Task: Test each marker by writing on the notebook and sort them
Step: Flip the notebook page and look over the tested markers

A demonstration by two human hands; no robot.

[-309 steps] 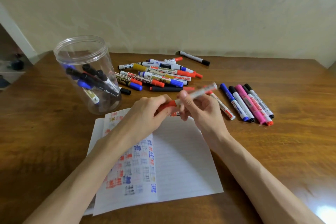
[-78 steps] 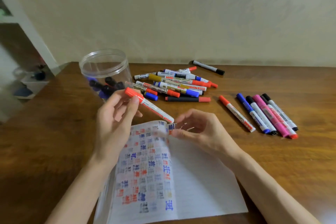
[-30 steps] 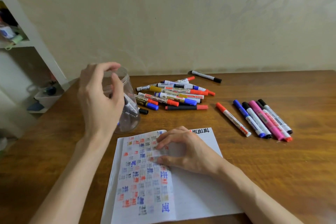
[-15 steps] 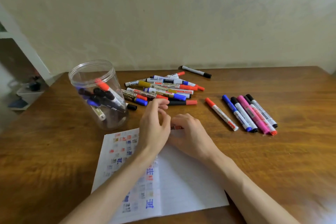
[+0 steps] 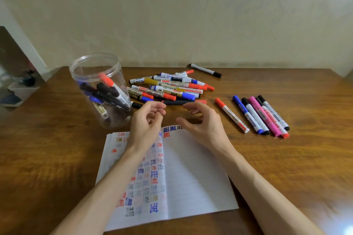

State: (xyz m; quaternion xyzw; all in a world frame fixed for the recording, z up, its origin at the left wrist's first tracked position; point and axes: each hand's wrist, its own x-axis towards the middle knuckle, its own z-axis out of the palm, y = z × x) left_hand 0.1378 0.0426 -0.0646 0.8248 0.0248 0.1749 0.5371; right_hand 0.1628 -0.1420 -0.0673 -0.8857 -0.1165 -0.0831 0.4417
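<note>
An open notebook (image 5: 193,173) lies on the table near me, its left page full of coloured test marks. My left hand (image 5: 146,124) and my right hand (image 5: 202,122) hover over its top edge, fingers loosely curled, holding nothing. Just beyond my fingertips lies a black marker with a red cap (image 5: 181,102), at the front of a loose pile of markers (image 5: 168,87). A clear plastic jar (image 5: 99,89) to the left holds several markers, a red-capped one on top. A row of sorted markers (image 5: 261,114) lies to the right.
A single black-capped marker (image 5: 206,70) lies apart near the wall at the back of the wooden table (image 5: 57,149). A white shelf post and floor clutter show past the table's left edge.
The red marker went from my left hand into the jar. Both hands then came back over the notebook's top edge, and my right hand lifted off the page.
</note>
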